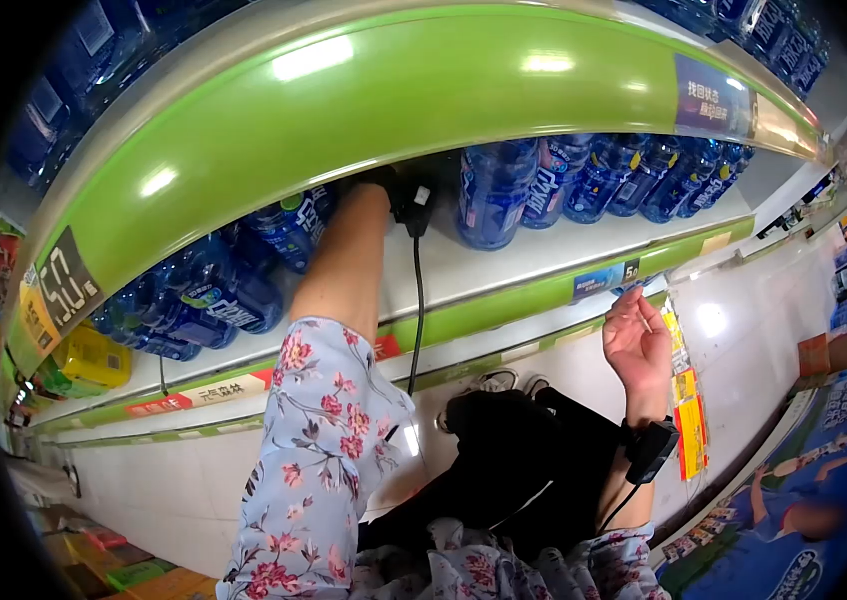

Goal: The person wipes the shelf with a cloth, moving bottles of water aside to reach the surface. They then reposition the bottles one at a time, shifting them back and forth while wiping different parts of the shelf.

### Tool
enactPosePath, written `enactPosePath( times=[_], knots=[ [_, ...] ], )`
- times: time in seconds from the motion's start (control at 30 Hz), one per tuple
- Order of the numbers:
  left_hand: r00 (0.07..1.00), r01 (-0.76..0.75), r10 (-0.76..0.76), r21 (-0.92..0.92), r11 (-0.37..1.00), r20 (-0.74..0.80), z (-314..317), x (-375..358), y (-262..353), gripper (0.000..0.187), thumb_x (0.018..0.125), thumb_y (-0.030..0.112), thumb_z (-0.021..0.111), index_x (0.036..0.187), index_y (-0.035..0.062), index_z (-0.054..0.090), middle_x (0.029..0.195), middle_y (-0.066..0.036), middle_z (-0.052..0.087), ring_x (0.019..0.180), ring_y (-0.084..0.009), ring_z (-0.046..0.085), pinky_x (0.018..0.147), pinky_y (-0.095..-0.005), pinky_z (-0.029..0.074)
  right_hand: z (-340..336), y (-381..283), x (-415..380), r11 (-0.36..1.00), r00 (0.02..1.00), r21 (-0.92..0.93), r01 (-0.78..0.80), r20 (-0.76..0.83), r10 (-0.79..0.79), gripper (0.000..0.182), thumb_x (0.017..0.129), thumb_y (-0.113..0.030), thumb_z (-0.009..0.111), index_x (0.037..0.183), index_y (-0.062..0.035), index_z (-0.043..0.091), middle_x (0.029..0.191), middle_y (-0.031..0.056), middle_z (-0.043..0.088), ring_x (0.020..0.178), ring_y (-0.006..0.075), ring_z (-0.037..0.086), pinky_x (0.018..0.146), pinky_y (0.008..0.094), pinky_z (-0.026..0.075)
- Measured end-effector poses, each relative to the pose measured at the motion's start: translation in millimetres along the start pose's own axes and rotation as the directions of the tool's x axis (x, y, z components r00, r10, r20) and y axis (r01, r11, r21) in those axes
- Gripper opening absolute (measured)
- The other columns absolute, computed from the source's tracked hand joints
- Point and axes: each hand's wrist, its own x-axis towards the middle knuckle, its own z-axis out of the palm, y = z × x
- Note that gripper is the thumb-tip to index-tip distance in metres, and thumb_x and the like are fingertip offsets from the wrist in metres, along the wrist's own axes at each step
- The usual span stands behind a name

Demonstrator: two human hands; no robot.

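My left forearm, in a floral sleeve, reaches into the shelf under its green front panel. The panel and shadow hide my left hand and anything in it. A black strap with a small device and a cable is at that wrist. Blue-labelled bottles lean close beside the forearm on the left, and an upright bottle stands to the right. My right hand is palm up by the lower shelf edge, its fingers loosely bent and apart, with nothing visible in the palm. Its fingertips are near a price label.
A green upper shelf panel arches over the bottles. More bottles stand at the left, beside a yellow pack. A blue printed display box is at the right. Yellow-red signs hang near my right wrist.
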Motion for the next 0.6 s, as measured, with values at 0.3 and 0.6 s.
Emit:
enactPosePath(
  times=[0.3, 0.6],
  knots=[
    [0.999, 0.03, -0.029, 0.038, 0.999, -0.034, 31.1, -31.8, 12.7, 0.033, 0.084, 0.026, 0.05, 0.105, 0.003, 0.06, 0.105, -0.021, 0.06, 0.099, -0.0365, 0.057, 0.086, -0.0412, 0.045, -5.2, 0.9, -1.8, 1.0, 1.0, -0.001, 0.028, -0.012, -0.028, 0.017, 0.091, -0.009, 0.044, 0.1, -0.0036, 0.057, 0.091, 0.0049, 0.063, 0.079, 0.0142, 0.056, 0.07, 0.0264, 0.045],
    [0.998, 0.015, -0.012, -0.038, 0.999, 0.068, -10.5, -79.6, 40.8, 0.028, 0.08, 0.027, 0.056, 0.098, 0.0077, 0.065, 0.097, -0.018, 0.064, 0.09, -0.0366, 0.061, 0.077, -0.041, 0.05, -2.3, 14.6, 2.6, 0.999, 0.999, -0.026, 0.039, -0.035, -0.04, 0.014, 0.09, -0.008, 0.046, 0.097, -0.002, 0.056, 0.09, 0.0061, 0.064, 0.079, 0.0162, 0.059, 0.069, 0.0269, 0.047]
  ],
)
